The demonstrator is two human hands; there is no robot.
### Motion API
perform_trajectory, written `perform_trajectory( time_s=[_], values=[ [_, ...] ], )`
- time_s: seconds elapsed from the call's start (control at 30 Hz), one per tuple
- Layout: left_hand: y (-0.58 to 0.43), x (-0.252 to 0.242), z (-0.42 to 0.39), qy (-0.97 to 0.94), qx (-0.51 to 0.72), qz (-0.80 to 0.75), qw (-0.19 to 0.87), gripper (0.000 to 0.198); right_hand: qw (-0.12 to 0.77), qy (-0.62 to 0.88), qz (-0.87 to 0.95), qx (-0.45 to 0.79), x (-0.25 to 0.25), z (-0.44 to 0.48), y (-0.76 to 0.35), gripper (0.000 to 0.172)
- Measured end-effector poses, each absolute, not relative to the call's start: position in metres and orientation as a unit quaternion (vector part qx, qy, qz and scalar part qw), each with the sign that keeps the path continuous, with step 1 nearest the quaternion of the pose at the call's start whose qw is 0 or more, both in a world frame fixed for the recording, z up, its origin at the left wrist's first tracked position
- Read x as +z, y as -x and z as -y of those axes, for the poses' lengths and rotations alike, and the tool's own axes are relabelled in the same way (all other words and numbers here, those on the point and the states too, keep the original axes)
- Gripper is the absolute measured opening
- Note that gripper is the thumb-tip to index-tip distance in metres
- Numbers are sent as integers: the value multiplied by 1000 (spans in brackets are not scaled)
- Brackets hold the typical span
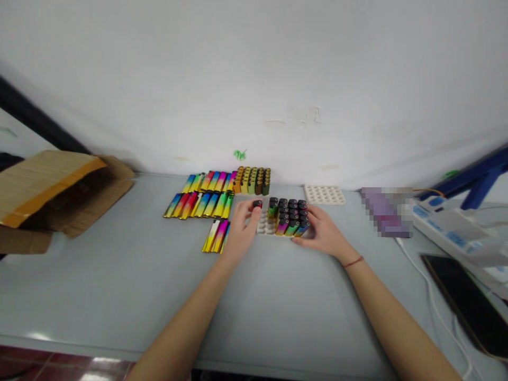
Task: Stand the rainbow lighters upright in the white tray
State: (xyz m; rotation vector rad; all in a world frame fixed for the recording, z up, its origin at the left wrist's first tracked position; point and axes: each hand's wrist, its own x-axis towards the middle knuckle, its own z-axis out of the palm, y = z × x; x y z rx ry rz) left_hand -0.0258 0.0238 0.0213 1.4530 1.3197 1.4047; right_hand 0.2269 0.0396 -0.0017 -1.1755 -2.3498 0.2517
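My left hand [241, 226] pinches a lighter [257, 203] with a black top, at the left part of a white tray with holes [262, 229]. Most of that lighter's body is hidden by my fingers. Upright in the tray's right part stand rows of black-topped lighters [292, 218] with shiny rainbow bodies. My right hand [324, 232] grips the right end of the tray, thumb at the front and fingers along the side. Left of my left hand, a few metallic lighters [214, 236] lie on the grey table [130, 275], with two longer rows of lighters [200, 205] behind them.
A block of upright lighters [252, 181] stands against the wall, and a second white tray [324, 194] lies at the back. An open cardboard box [59, 185] is on the left. To the right are a power strip [456, 233], a phone [464, 301] and a white cable [426, 280].
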Motion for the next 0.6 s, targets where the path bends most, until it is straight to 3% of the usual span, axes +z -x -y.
perform_trajectory(
  time_s=[0.17, 0.6],
  values=[
    [27, 21, -26, -580, 518, -506, 373, 32, 252, 435, 861, 81, -2, -39, -226, 73],
    [30, 26, -24, -702, 415, -494, 301, 29, 252, 438, 859, 81, -4, -39, -227, 72]
  ],
)
